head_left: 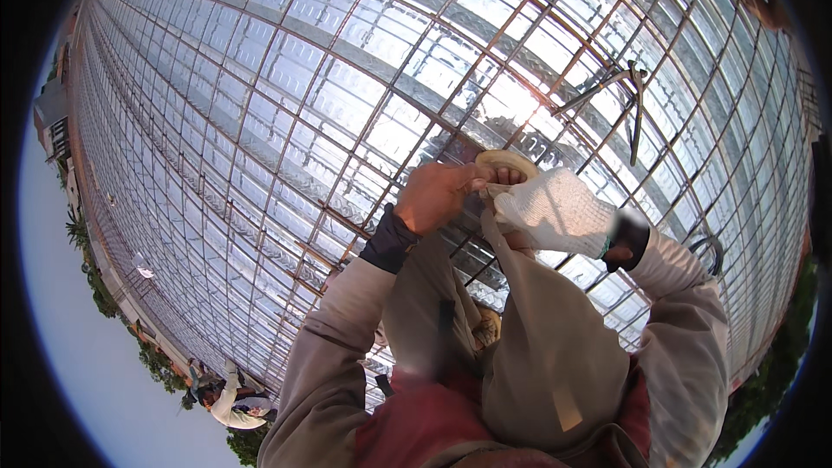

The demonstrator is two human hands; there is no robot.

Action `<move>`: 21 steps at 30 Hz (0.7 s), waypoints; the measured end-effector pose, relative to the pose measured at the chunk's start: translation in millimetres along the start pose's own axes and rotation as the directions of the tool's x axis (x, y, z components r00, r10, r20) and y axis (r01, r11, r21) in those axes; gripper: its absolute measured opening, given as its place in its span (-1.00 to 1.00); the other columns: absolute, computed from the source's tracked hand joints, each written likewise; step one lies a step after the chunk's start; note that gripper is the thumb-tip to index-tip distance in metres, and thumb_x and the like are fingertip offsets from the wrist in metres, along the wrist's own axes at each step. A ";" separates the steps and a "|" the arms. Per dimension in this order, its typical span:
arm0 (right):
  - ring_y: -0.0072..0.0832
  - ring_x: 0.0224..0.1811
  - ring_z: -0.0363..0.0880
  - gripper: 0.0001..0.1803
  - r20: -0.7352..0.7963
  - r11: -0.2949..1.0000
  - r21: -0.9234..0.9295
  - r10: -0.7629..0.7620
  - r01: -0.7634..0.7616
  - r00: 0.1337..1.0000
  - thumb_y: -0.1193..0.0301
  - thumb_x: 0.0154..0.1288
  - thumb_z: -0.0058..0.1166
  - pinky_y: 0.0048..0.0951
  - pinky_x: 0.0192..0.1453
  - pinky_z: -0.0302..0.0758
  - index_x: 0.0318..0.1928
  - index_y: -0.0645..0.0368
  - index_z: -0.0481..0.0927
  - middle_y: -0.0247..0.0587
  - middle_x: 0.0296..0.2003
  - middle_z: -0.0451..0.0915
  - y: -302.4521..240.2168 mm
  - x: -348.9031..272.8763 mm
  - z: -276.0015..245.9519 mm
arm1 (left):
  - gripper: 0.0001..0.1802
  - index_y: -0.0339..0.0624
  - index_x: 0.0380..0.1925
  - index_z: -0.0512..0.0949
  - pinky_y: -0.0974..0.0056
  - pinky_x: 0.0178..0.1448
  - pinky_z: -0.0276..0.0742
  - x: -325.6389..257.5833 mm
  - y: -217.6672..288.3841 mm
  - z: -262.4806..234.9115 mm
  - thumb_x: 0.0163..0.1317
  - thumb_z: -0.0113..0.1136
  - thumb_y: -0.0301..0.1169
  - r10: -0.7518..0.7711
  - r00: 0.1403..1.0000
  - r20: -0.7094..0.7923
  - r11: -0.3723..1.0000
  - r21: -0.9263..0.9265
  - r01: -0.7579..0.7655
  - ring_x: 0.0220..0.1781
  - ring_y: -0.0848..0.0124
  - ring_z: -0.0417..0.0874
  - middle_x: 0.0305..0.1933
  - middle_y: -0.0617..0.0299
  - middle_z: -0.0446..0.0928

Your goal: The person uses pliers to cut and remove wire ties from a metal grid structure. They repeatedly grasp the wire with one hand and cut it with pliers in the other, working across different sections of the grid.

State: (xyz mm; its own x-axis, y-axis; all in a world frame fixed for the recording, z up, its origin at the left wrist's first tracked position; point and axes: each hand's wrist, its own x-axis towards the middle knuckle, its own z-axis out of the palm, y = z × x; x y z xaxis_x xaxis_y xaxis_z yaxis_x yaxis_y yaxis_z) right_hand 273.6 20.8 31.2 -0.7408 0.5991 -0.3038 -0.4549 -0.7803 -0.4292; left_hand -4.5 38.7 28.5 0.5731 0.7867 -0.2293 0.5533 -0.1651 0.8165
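Observation:
My bare left hand (432,197), with a dark band at its wrist, is closed, thumb and fingers pinched. Its fingertips meet those of my right hand (557,211), which wears a white knitted glove that leaves fingertips bare. The right fingers are curled closed. What the two hands pinch between them is hidden. A tan, rounded rim (507,159) shows just beyond the fingers; its kind is unclear. The brown trouser leg (555,321) reaches up to my right hand. Beyond that hand, metal pincers (635,113) rest on the steel mesh with their handles spread.
A grid of rusty reinforcing bars (328,52) stretches over shiny ribbed metal decking (364,117). A tan shoe (488,327) shows between my legs. Another person (232,397) bends near the deck edge at lower left. Part of someone's arm (758,2) shows at upper right.

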 end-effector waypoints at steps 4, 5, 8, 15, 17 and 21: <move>-0.20 0.24 0.71 -0.43 -0.228 -0.007 -0.973 0.159 -0.230 0.961 0.08 0.63 0.24 -0.19 0.27 0.68 0.42 0.16 0.55 -0.04 0.23 0.64 -74.9 25.3 18.3 | -0.74 0.03 0.12 0.77 0.01 -0.20 0.75 -11.2 26.0 -11.6 0.50 0.30 -0.40 -0.004 0.985 0.171 0.966 0.254 -0.040 -0.20 -0.02 0.85 -0.08 0.08 0.83; -0.19 0.25 0.70 -0.43 -0.235 0.039 -0.969 0.155 -0.243 0.960 0.08 0.62 0.25 -0.20 0.28 0.67 0.42 0.15 0.55 -0.03 0.27 0.63 -68.6 20.1 6.9 | -0.72 0.04 0.13 0.77 0.02 -0.19 0.76 -5.9 34.3 -17.9 0.47 0.31 -0.42 -0.004 0.978 0.210 0.947 0.316 -0.064 -0.20 -0.01 0.86 -0.05 0.09 0.83; -0.19 0.14 0.72 -0.54 -0.107 0.488 -0.871 -0.062 -0.063 0.992 0.12 0.62 0.25 -0.25 0.19 0.65 0.31 0.15 0.65 -0.07 0.12 0.70 3.1 -2.5 -36.2 | -0.65 0.09 0.22 0.67 -0.05 -0.30 0.69 5.1 18.6 -30.6 0.47 0.31 -0.33 0.201 0.980 -0.009 0.968 0.157 -0.197 -0.32 -0.05 0.80 -0.24 0.10 0.77; -0.14 0.08 0.74 -0.61 -0.182 0.379 -0.918 -0.134 -0.119 0.974 0.22 0.73 0.11 -0.20 0.17 0.68 0.27 0.27 0.64 -0.04 0.01 0.71 -53.8 17.9 -2.4 | -0.69 0.05 0.12 0.70 -0.05 -0.33 0.69 -10.0 -0.1 -6.8 0.38 0.36 -0.40 0.135 0.990 -0.049 0.942 0.317 -0.112 -0.32 -0.01 0.82 -0.25 0.14 0.77; 0.00 -0.06 0.82 -0.71 -0.162 -0.029 -0.985 -0.183 -0.170 0.970 0.30 0.70 0.11 -0.15 0.06 0.73 0.13 0.25 0.73 0.02 -0.16 0.78 -90.5 21.1 15.1 | -0.66 0.03 0.12 0.70 -0.06 -0.33 0.69 2.4 9.9 -21.7 0.35 0.39 -0.43 0.153 0.988 -0.036 0.909 0.397 -0.126 -0.33 -0.01 0.81 -0.27 0.12 0.77; 0.05 -0.17 0.78 -0.81 -0.172 0.042 -0.985 -0.373 -0.168 0.912 0.29 0.57 0.16 -0.08 -0.10 0.66 -0.11 0.11 0.73 0.03 -0.29 0.74 -115.2 32.3 41.3 | -0.59 -0.08 0.24 0.66 -0.03 -0.29 0.72 39.9 3.6 -46.1 0.41 0.42 -0.37 0.141 0.970 -0.199 0.936 0.347 -0.065 -0.26 -0.01 0.85 -0.16 0.02 0.81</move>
State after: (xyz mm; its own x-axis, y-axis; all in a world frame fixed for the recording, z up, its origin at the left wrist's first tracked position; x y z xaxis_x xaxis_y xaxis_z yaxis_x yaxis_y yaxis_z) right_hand 281.7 122.7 105.9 -0.4209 0.8682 -0.2629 0.5921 0.0434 -0.8047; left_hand -7.6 96.9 46.7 0.5132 0.8583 -0.0016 0.6906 -0.4118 0.5946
